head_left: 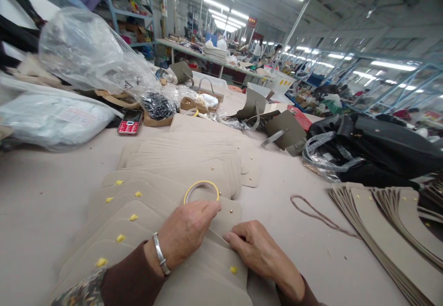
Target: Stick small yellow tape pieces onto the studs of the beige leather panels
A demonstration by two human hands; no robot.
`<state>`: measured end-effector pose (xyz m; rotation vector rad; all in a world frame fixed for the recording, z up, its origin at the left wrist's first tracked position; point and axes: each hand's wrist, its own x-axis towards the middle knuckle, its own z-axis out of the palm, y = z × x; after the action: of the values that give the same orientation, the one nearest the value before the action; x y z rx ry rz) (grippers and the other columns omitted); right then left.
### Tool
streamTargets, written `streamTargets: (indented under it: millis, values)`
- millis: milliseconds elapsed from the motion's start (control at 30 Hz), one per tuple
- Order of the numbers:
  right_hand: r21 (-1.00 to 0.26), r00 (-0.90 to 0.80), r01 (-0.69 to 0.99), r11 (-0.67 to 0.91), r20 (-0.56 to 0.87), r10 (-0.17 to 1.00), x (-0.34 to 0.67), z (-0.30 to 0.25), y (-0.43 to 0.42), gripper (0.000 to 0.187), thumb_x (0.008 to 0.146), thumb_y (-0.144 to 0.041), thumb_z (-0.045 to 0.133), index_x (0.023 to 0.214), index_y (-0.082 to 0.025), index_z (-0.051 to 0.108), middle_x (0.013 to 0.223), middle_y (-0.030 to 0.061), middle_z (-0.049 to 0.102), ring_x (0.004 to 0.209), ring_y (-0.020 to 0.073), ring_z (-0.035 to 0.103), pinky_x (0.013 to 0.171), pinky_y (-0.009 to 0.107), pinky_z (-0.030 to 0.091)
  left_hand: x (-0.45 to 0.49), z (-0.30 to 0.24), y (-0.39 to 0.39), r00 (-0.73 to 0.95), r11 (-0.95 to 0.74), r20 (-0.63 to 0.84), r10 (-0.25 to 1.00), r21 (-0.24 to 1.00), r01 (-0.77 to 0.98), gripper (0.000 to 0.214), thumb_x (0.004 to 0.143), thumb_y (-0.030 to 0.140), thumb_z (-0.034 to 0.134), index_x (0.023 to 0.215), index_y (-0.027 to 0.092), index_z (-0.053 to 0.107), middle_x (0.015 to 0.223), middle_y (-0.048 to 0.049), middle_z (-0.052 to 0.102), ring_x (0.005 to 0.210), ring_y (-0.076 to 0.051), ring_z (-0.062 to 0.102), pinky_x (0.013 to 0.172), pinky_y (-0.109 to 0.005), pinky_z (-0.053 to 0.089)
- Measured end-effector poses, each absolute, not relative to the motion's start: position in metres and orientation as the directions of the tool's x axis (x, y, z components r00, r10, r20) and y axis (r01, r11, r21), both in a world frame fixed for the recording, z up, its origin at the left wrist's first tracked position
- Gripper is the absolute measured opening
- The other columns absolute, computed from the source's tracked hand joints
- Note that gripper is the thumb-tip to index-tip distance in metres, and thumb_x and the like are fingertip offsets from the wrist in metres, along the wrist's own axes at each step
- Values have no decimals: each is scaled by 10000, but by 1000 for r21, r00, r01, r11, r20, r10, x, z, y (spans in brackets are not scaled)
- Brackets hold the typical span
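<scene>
The table [44, 195] stretches away from both hands, and most of it ahead of them is covered by a fanned spread of beige panels [194, 158], each overlapping the next. Well out beyond the right hand [258, 250] lies a second fan of panels [380, 223], with a loose cord [311, 211] between it and that hand, and black bags [380, 144] further off. Far ahead of the left hand [187, 232] sit a clear plastic bag [79, 47] and a red phone [130, 122]. The nearest panel [221, 250] lies directly under both hands. The left hand rests knuckles up with its fingers curled down at the panel's far edge; the tips are hidden, so I cannot tell whether they pinch that edge. The right hand lies just beside it, fingers pressed together and flat on the panel, gripping nothing. A tape roll [200, 183] stands touching the left fingertips. A brass stud [231, 212] sits just ahead of the right hand, a yellow tab [233, 269] just below it. The panel looks light, thin and bendable with some body, likely to slide on its neighbours; its free edge, clear of stud and tab, seems the best place to lift it.
</scene>
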<state>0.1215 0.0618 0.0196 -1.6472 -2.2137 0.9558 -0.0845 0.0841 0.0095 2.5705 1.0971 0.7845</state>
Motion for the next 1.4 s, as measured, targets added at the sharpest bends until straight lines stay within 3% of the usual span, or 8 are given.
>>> streamTargets:
  millis: [167,333,533,733,833,967,1100,1400]
  values:
    - [-790,-195,571,223,134,972,121,24,68,157,875,-196,565,894,-172,719,776,9,694,674,132,592,627,219,431,-85,11,83,541,-717,470,697,442,540,363,983,183,374,1346,186,384,1007,-48,706,840,-161,680,708,-260,535]
    - [-746,-291,446,494,402,868,110,27,70,213,857,-106,551,1032,-154,662,900,64,690,760,146,611,699,241,489,-81,13,80,570,-711,425,703,412,570,471,992,209,328,1445,158,212,940,-53,719,727,-179,684,587,-275,525]
    - [-570,-368,515,640,527,766,104,17,71,166,840,-63,491,830,-160,626,725,48,642,693,165,591,660,273,474,-76,10,76,560,-701,423,712,391,597,368,991,212,327,1352,140,317,907,-57,712,697,-184,676,569,-280,499]
    - [-477,-305,596,646,610,732,103,10,67,181,778,-44,478,764,-152,622,640,34,614,583,146,566,566,249,445,-73,13,74,534,-671,408,741,452,587,170,981,183,356,874,206,486,654,24,600,545,-147,591,470,-257,382]
    - [-604,-203,594,531,526,826,99,14,63,159,757,-73,514,724,-158,645,615,16,614,541,129,557,543,234,437,-71,13,73,533,-674,412,739,423,606,213,969,153,338,833,200,496,653,9,568,548,-152,565,489,-259,379]
    - [-918,-17,387,84,84,996,99,16,66,107,766,-181,577,682,-157,637,534,-18,599,450,104,538,453,198,422,-67,12,71,535,-724,499,681,349,595,253,959,122,315,794,194,493,642,5,520,536,-148,507,490,-260,356]
    - [-956,52,173,-237,-231,971,115,9,79,197,742,-329,643,690,-141,621,506,-29,586,404,95,532,410,189,429,-64,12,69,540,-712,494,682,279,644,202,957,124,370,821,190,503,668,5,526,576,-151,496,527,-255,379]
    - [-903,-10,333,-272,-292,956,127,1,89,266,757,-391,654,722,-128,669,522,-19,578,436,98,525,450,208,469,-59,9,76,608,-610,72,791,177,772,96,916,127,480,913,196,546,891,-55,572,827,-226,538,639,-314,487]
